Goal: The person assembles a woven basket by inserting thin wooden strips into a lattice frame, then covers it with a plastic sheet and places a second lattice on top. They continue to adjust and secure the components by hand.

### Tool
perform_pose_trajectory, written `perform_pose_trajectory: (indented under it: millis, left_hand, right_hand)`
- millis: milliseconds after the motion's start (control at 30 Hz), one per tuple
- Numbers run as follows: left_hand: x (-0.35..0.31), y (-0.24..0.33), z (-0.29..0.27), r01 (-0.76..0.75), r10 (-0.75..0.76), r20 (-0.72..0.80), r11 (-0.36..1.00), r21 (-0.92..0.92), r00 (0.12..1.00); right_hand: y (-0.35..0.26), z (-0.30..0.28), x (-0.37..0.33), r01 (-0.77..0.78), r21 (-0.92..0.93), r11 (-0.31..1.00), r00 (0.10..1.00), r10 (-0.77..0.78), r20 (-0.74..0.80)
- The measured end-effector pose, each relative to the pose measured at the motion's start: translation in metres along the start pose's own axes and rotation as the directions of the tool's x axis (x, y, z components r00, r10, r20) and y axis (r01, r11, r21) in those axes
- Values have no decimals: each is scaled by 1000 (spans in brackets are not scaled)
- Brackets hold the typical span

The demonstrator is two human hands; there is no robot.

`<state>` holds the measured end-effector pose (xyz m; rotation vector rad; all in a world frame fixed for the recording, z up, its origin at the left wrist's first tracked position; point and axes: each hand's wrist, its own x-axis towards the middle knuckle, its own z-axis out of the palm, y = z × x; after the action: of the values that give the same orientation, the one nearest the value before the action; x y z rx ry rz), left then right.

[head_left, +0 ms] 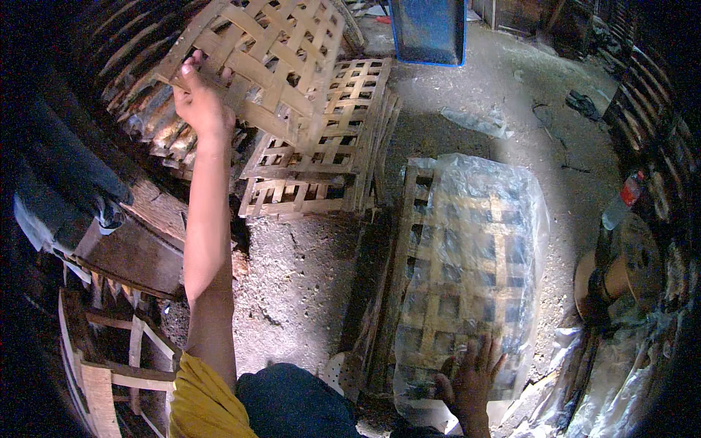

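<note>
At the upper left, my left hand (201, 106) is closed on the near left edge of a woven slat panel (266, 62), with my arm stretched out. The panel is tilted up, above a stack of similar lattice panels (350, 98) on the ground. At the lower right, a clear plastic sheet (504, 186) lies over another lattice panel (416, 226), whose left edge shows uncovered. My right hand (473, 376) rests on the near end of the sheet, fingers spread and holding nothing.
A blue tray-like container (428, 33) stands at the far middle. Along the right lie a spool (621, 274), a bottle with a red label (621, 198) and crumpled plastic. A wooden frame (135, 379) sits at the lower left. Plastic scrap (478, 123) lies on the floor.
</note>
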<state>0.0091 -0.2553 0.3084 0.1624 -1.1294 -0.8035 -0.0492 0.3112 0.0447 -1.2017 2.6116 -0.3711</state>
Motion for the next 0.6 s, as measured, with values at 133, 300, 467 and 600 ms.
perform_pose_trajectory:
  millis: [133,300,467,600]
  left_hand:
    - [-8,8,-8,142,-137,43,976,-164,990]
    - [-44,10,2,408,-398,91,885,-224,913]
    - [-89,23,18,621,-607,138,751,-224,783]
    - [-110,40,45,640,-608,207,747,-180,767]
  right_hand:
    - [17,-17,7,-1,78,997,960,23,-280]
    - [42,-47,13,36,273,961,851,113,-514]
    - [48,-63,21,93,661,744,833,306,-461]
    - [43,-81,37,114,747,654,852,322,-413]
